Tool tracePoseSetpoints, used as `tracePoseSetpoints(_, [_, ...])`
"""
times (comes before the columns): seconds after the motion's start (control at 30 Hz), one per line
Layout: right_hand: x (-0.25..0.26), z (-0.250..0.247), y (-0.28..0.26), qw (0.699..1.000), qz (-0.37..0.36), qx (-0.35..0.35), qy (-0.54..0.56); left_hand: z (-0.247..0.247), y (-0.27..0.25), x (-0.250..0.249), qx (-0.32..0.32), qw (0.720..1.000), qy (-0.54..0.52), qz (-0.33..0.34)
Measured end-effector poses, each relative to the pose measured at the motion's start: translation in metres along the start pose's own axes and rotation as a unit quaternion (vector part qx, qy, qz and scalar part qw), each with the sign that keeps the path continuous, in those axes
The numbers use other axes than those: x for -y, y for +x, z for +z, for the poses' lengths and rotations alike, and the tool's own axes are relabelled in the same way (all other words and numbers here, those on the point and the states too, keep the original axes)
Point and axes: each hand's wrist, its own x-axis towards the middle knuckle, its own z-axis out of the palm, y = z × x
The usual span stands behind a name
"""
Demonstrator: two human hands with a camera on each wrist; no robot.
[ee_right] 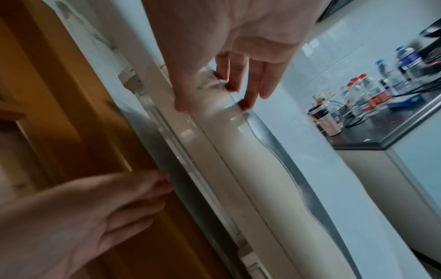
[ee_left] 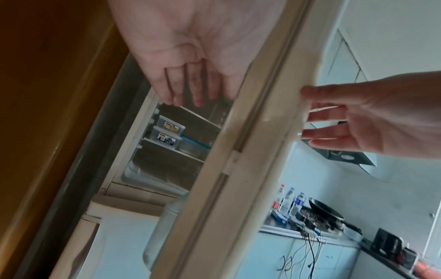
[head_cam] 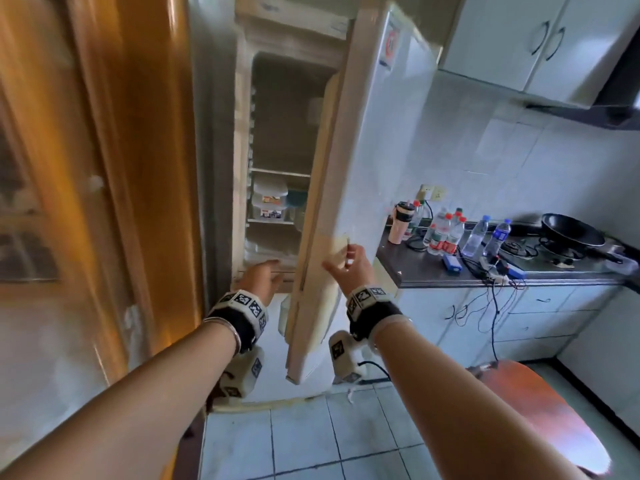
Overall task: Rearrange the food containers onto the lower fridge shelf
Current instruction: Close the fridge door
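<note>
Labels on stacked food containers (ee_left: 167,132) blur unreadably; right hand (head_cam: 349,268) grips fridge door (head_cam: 360,161), left hand (head_cam: 261,277) spread.

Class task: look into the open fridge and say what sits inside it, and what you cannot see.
Inside the fridge, two stacked clear containers and a teal-lidded container share one shelf. The half-open fridge door hides the compartment's right side.

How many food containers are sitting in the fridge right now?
3 visible. Two clear lidded plastic boxes with picture labels are stacked at the shelf's left: upper box on lower box. A clear container with a teal rim sits beside them on the right. The fridge door may hide more.
</note>
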Motion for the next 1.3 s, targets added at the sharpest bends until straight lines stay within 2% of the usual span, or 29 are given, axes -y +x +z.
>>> tracePoseSetpoints(0.2, [0.036,0.055,0.033,0.998,-0.032,0.053,-0.02,-0.021,0.033,-0.007,-0.028,0.991,-0.128,-0.005])
tracePoseSetpoints(0.27, [0.046,0.068,0.045,0.994,-0.058,0.075,-0.05,-0.026,0.053,-0.008,-0.051,0.989,-0.135,-0.012])
tracePoseSetpoints(0.43, [0.05,0.081,0.093,0.979,-0.137,0.104,-0.111,-0.038,0.109,-0.002,-0.125,0.975,-0.161,-0.09])
tracePoseSetpoints(0.7, [0.046,0.081,0.186,0.963,-0.198,0.094,-0.155,-0.049,0.195,0.011,-0.159,0.963,-0.13,-0.177])
tracePoseSetpoints(0.93, [0.049,0.095,0.227,0.947,-0.229,0.126,-0.189,-0.053,0.249,0.021,-0.131,0.963,-0.102,-0.215])
tracePoseSetpoints(1.03, [0.053,0.101,0.243,0.942,-0.248,0.119,-0.193,-0.053,0.269,0.024,-0.126,0.965,-0.084,-0.216])
tracePoseSetpoints(1.3, [0.061,0.108,0.271,0.944,-0.252,0.118,-0.18,-0.058,0.31,0.031,-0.114,0.968,-0.044,-0.221])
